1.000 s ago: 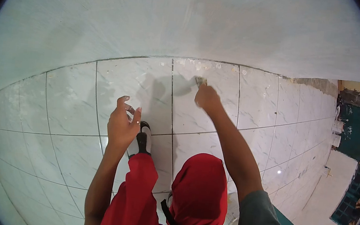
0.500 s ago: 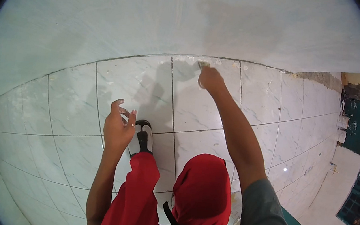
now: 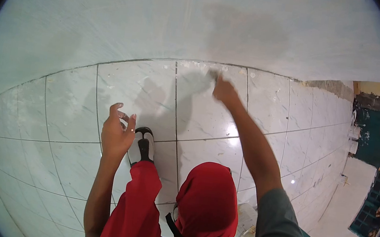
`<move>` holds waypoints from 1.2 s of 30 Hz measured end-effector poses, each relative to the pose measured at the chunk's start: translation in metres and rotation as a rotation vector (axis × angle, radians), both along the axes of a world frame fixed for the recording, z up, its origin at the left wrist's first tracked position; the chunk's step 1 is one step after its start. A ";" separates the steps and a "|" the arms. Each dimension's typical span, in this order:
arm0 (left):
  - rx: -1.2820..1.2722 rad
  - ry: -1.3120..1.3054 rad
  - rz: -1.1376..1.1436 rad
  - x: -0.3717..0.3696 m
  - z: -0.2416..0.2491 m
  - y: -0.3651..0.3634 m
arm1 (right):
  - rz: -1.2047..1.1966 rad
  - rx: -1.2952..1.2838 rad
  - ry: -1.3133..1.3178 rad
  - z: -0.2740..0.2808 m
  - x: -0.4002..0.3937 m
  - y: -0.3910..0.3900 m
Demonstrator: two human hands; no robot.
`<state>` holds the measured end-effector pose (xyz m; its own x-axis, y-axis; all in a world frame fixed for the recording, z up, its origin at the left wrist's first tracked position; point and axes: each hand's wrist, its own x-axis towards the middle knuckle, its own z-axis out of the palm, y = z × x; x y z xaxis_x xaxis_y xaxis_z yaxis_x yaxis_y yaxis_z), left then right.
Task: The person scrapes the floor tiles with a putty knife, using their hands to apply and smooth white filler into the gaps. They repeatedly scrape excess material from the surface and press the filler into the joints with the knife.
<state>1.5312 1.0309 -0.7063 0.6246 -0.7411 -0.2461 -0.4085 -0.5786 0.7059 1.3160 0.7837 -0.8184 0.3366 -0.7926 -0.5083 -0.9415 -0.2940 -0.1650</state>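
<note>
A pale wall [image 3: 201, 21] fills the upper half of the view, smooth and faintly blotched, with a darker grey patch right of centre. Below it runs the tiled floor [image 3: 74, 105], white marbled squares with dark grout lines, glossy enough to throw back two small glints of light. Specks of white stuff dot the tiles along the joint where floor meets wall. At the far right the tiles end against a teal surface [image 3: 377, 140] with clutter too small to make out. Red trousers [image 3: 208, 205] cover both legs, one knee raised near the middle of the frame, the other leg stretched toward a black and white shoe [image 3: 142, 146] flat on the tiles. A white bucket [image 3: 247, 223] shows partly behind the raised knee, beside the grey sleeve. The right hand [image 3: 224, 90] is reached out to the wall joint, closed around a small scraper [image 3: 213, 74] whose tip touches the floor right at the foot of the wall; the blade is mostly hidden by the fingers. The left hand [image 3: 115, 133] hangs above the shoe, loosely open with fingers curled, holding nothing that can be seen.
</note>
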 end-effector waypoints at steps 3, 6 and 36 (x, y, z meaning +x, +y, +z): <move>-0.011 0.006 0.009 -0.002 0.003 -0.002 | -0.062 0.101 0.013 0.041 0.011 -0.007; -0.014 -0.002 -0.010 0.001 0.003 0.001 | 0.036 -0.026 0.061 0.018 -0.020 0.035; -0.026 0.020 -0.043 -0.001 0.004 -0.021 | -0.043 0.007 0.012 -0.006 -0.029 -0.019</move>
<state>1.5302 1.0102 -0.7023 0.5871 -0.7734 -0.2389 -0.4179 -0.5424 0.7288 1.2874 0.7645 -0.8243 0.2962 -0.8027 -0.5177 -0.9551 -0.2523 -0.1553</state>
